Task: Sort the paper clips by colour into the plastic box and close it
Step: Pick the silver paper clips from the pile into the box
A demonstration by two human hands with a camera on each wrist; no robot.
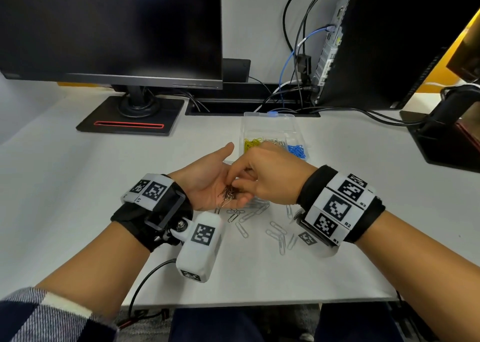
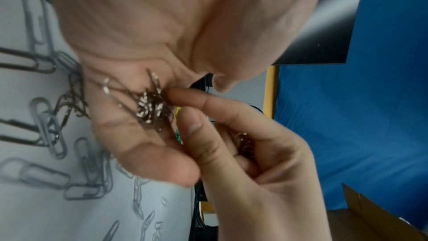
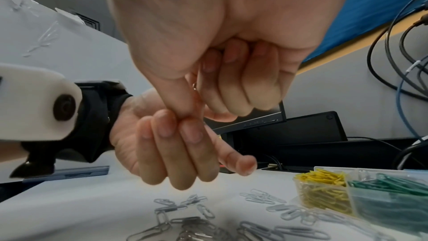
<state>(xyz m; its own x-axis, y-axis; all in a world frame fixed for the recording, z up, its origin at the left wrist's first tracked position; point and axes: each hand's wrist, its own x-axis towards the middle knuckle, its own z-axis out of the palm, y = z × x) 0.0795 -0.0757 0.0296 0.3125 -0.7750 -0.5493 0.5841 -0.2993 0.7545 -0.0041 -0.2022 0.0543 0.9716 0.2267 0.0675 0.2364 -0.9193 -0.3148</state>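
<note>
Place: an office workstation.
Table: a plain white table [image 1: 78, 185] with a cable slot at the back.
Screen: a dark monitor [image 1: 111, 29] on a black stand with a red line.
Computer: a small desktop computer [image 1: 330, 42] stands upright, with black and blue cables [image 1: 293, 63] plugged in.
Wall: a blue partition [image 2: 382, 98] with a yellow edge.
</note>
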